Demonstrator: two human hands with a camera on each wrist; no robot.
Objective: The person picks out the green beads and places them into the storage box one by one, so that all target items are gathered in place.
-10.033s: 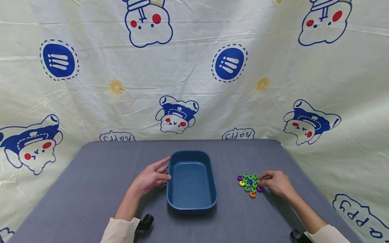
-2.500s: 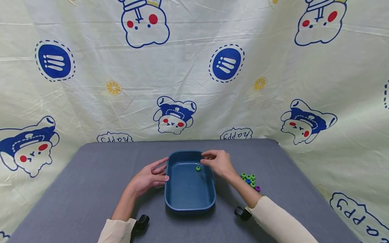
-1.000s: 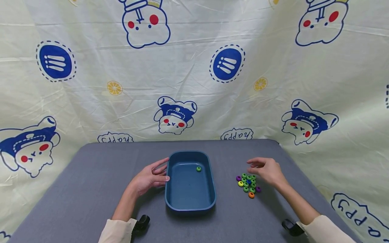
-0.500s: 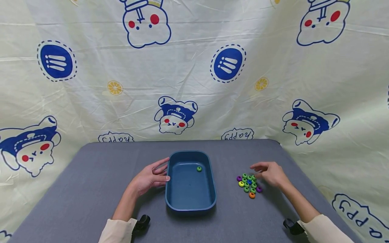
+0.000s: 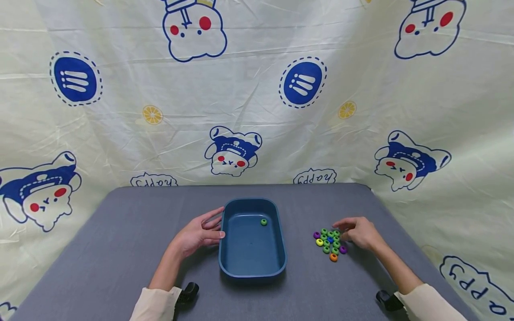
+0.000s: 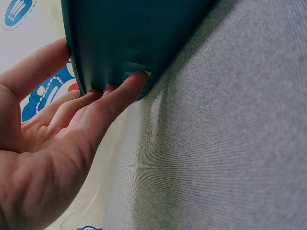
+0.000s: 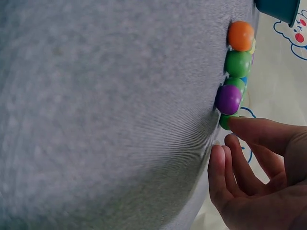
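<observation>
Right hand [image 5: 359,232]: hovering at the right edge of the cluster; its grip standing parted, thumb and fingers holding nothing.
Edge bead [image 7: 227,121]: sitting green by the thumb tip, right of centre in the right wrist view; whether they are touching is hard to judge from this angle.
Good pinch: probably calls for setting thumb and forefinger on opposite sides of one bead, then lifting straight up without nudging its neighbours.
Left hand [image 5: 196,234]: holding the tray's left wall, thumb lying at the rim, fingers lying outside; keeping that hold light should suffice.
Beads [image 5: 333,257]: lying lower right in the head view on the worktop [image 5: 120,254], holes facing up; being round, showing no long axis.
Tray [image 5: 249,256]: standing lower centre, mouth facing up, long axis running bottom to top.
Inside bead [image 5: 263,222]: resting upper right on the tray floor, hole facing up.
</observation>
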